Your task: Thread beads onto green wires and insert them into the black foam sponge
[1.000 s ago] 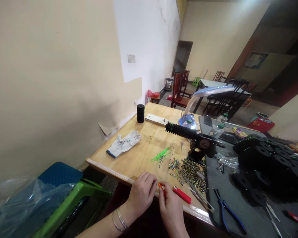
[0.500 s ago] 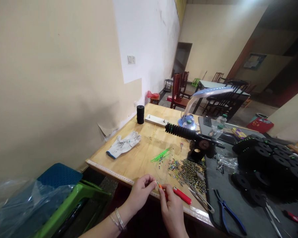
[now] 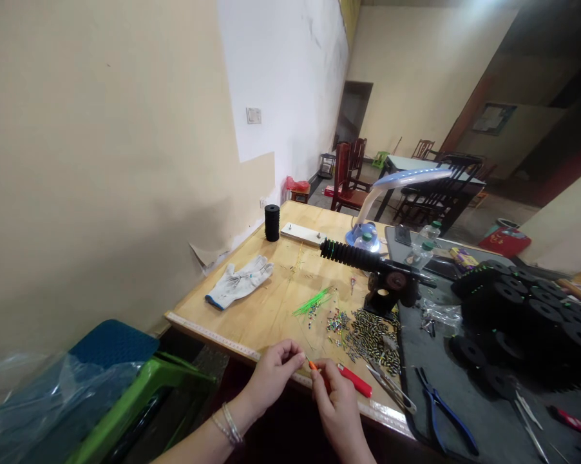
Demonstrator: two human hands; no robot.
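Note:
My left hand (image 3: 275, 370), with bracelets at the wrist, is closed in a pinch over the table's front edge. What lies between its fingertips is too small to make out. My right hand (image 3: 337, 403) is closed around a slim orange-tipped tool (image 3: 312, 365), whose thin point faces the left fingertips. Just beyond the right hand lies a red stick-like object (image 3: 355, 380). Thin green strands (image 3: 314, 301) rest farther back, near small coloured beads (image 3: 337, 320) and a heap of small dark-and-gold pieces (image 3: 375, 338).
Scissors-like metal tweezers (image 3: 391, 388) and blue-handled pliers (image 3: 440, 412) lie to the right. Beyond stand a black clamp with a ridged rod (image 3: 351, 254), a lamp (image 3: 365, 235) and stacked black foam spools (image 3: 522, 303). A white glove (image 3: 239, 281) lies left, near a black spool (image 3: 272, 223).
Both hands stay nearly in place, pinched close together. The orange-tipped tool has tilted slightly, and the whole view has shifted a little.

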